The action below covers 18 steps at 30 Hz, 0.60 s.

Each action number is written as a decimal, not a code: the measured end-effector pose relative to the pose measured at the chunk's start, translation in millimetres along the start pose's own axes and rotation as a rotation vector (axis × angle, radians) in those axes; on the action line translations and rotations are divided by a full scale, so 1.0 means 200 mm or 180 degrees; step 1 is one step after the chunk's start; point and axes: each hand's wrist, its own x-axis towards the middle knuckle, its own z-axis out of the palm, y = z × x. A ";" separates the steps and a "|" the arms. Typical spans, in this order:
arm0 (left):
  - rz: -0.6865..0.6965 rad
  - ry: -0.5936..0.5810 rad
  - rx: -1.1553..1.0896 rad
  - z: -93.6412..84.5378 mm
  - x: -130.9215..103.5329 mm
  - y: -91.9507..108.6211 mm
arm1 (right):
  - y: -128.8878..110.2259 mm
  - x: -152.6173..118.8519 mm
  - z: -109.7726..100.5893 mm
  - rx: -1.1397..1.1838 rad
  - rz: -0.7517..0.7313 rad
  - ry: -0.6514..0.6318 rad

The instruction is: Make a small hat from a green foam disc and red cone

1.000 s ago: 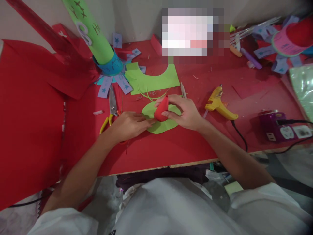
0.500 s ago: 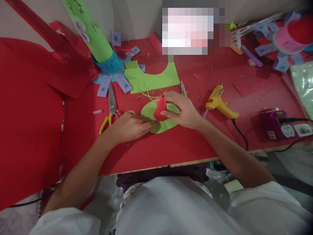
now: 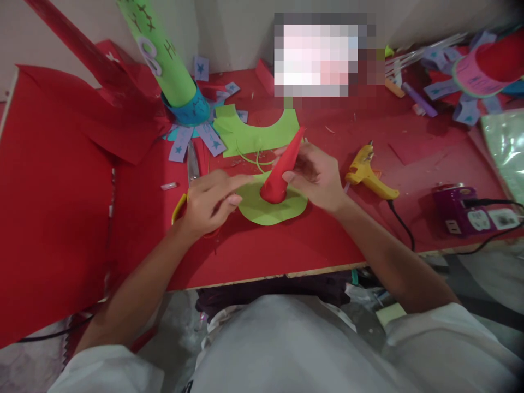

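A red paper cone [image 3: 280, 173] leans to the right with its wide end on a round green sheet [image 3: 268, 214]. My right hand [image 3: 317, 172] grips the cone's right side between thumb and fingers. To the left, my left hand [image 3: 213, 201] hovers with thumb and forefinger apart, the forefinger reaching over the green sheet's left edge; nothing shows in it. Scissors [image 3: 192, 164] with yellow handles lie partly hidden under the left hand. Behind the cone is a green offcut [image 3: 262, 139] with a curved cut-out and thin green strips.
A yellow glue gun [image 3: 368, 173] lies at right, its cord running off the front edge near a purple power socket box [image 3: 462, 210]. A green tube [image 3: 172, 73] in a blue ring stands back left. A large red sheet [image 3: 53, 218] fills the left side. A pink ring [image 3: 475, 71] stands far right.
The cone has gone from pointing toward me to standing taller, tip leaning right. My left hand has lifted off the green sheet and moved slightly left, its thumb now spread.
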 end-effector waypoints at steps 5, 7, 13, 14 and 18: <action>-0.0583 0.0414 -0.0946 0.02 0.02 -0.05 | -0.01 0.03 0.01 0.0586 0.0607 0.0667; -0.0670 0.0352 -0.1230 0.03 0.02 -0.06 | 0.01 0.04 0.02 0.0972 0.1014 0.0701; -0.0596 0.0287 -0.1407 0.07 0.01 -0.05 | 0.09 0.04 0.04 0.1662 0.1747 0.0636; -0.0604 0.0284 -0.1375 0.07 0.01 -0.04 | 0.09 0.04 0.04 0.1714 0.1778 0.0631; -0.0597 0.0193 -0.1194 0.07 0.03 0.01 | 0.07 0.04 0.07 0.1789 0.1744 0.0588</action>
